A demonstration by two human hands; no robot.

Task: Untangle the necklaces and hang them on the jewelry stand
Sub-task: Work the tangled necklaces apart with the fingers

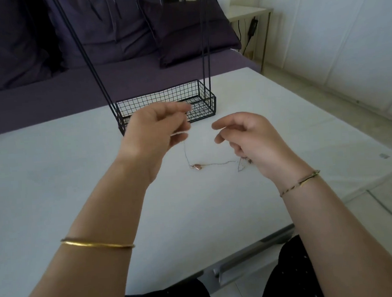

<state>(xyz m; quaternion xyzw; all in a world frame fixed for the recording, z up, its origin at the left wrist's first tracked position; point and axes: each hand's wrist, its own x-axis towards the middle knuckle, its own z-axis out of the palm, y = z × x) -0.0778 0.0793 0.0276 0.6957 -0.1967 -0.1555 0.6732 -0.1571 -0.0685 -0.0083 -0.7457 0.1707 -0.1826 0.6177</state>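
Necklace (215, 164): a thin silvery chain, slung low between the two hands above the white table (53, 181). A small pink pendant (196, 167) sat at the low point, on or just above the tabletop; could not tell which. Left hand (158, 127) was raised, fingers curled, pinching one end of the chain at the fingertips; that area was motion-blurred. Right hand (252, 142): thumb and forefinger loosely apart, lower fingers curled round a knotted bit of chain with a small charm (249, 160). Jewelry stand (164, 102), black wire, stood just beyond the hands, basket base on the table, rods running up out of view. Gold bangle (97, 244) on the left forearm, a thin bracelet (301, 181) on the right wrist. Dark purple sofa (47, 89) behind the table.
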